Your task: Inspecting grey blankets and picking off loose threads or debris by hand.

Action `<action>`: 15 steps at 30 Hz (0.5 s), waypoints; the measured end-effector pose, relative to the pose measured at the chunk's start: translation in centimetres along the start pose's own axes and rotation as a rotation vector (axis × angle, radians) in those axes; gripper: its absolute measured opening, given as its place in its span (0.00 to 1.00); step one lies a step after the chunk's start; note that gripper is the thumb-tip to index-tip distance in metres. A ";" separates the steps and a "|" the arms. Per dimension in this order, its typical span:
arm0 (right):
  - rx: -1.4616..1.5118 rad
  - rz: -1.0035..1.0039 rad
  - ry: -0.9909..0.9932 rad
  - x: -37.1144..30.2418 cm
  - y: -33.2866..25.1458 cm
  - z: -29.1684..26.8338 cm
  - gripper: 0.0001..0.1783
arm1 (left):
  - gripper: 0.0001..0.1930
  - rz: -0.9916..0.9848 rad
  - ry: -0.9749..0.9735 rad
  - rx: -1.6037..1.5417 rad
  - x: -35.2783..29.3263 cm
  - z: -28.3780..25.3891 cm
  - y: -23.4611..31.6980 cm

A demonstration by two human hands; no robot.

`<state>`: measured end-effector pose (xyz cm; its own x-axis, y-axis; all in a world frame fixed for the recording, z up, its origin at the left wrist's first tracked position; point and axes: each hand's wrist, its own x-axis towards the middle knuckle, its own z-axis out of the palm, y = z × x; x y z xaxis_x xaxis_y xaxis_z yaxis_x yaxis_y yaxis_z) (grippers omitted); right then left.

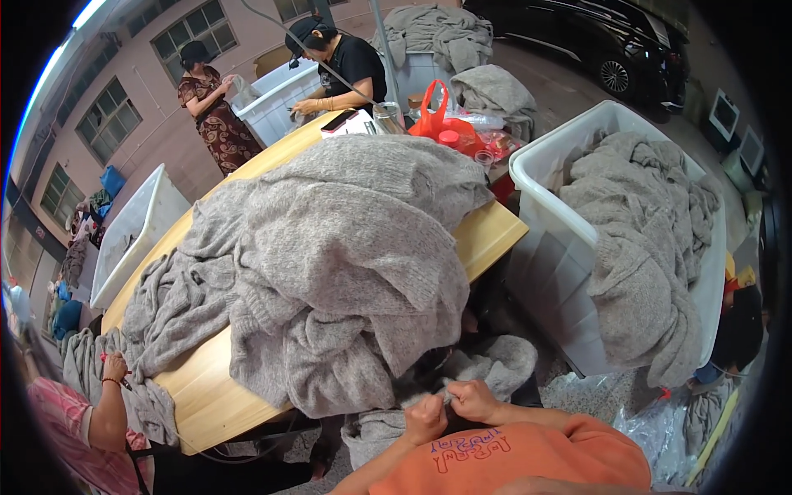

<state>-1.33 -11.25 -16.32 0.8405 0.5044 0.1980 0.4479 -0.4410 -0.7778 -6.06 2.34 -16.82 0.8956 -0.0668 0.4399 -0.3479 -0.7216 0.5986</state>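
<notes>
Low in front of my orange shirt, both my hands are closed close together, knuckles up. My left hand (425, 419) and my right hand (473, 402) pinch the edge of a grey knit garment (497, 363), which spreads over my lap below the table edge. The fingertips are partly hidden, so the exact bit of knit between them does not show. Just beyond my hands, a big heap of grey knit garments (355, 239) covers much of the wooden table (210, 375) and hangs over its near edge.
A white bin (549, 194) of grey knits stands to the right. At the left, a person in a pink top (70, 421) handles knitwear. Two people work at the far end beside a white tub (285, 87). A red bag (433, 115) and a phone (338, 121) lie across the table.
</notes>
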 end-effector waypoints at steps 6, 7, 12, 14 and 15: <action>0.014 -0.060 0.044 0.0 0.0 -2.4 0.03 | 0.06 -0.157 -0.025 -0.251 2.2 -0.7 0.2; 0.039 -0.088 0.062 -0.2 -0.2 -3.2 0.04 | 0.06 -0.160 -0.025 -0.248 3.0 -1.3 0.2; -0.010 -0.041 -0.242 -1.0 1.5 -5.6 0.10 | 0.08 -0.021 -0.268 -0.381 4.0 -1.8 -0.4; 0.009 -0.024 -0.289 -1.2 1.9 -6.0 0.10 | 0.10 -0.194 -0.368 -0.489 3.6 -1.7 -0.6; 0.030 -0.005 -0.340 -1.4 2.1 -6.1 0.10 | 0.10 -0.191 -0.371 -0.489 3.7 -1.7 -0.6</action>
<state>0.25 -17.43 -14.54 0.6860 0.7275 -0.0047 0.4386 -0.4187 -0.7952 -3.00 3.64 -14.41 0.9601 -0.2655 0.0874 -0.1810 -0.3521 0.9183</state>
